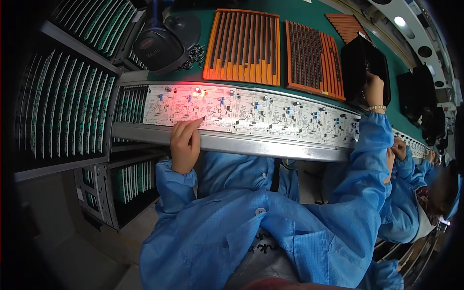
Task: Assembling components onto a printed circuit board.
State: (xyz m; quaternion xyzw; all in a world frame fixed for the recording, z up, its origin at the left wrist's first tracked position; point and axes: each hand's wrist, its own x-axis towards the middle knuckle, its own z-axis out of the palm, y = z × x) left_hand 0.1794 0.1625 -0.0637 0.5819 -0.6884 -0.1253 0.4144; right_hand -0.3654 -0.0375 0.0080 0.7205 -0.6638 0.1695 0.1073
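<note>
A long row of white circuit boards (270, 116) lies on a metal rail in front of me, fitted with blue, black and silver parts. My left hand (185, 145) is at the near edge of the leftmost board, its fingers bent close together. Whether a small part is pinched in them is too small to tell. Out to the far right, my right hand (374, 89) reaches into a black bin (355, 67). Its fingertips are lost against the dark inside. Red light falls on the left board beside a black scanner-like device (158, 46).
Orange slotted trays (241, 46) with rows of black parts stand on the green table (299, 10). Loose metal pieces (194, 55) lie by the device. Racks of upright boards (67, 104) fill the left. A co-worker's blue sleeve (403, 212) is close on the right.
</note>
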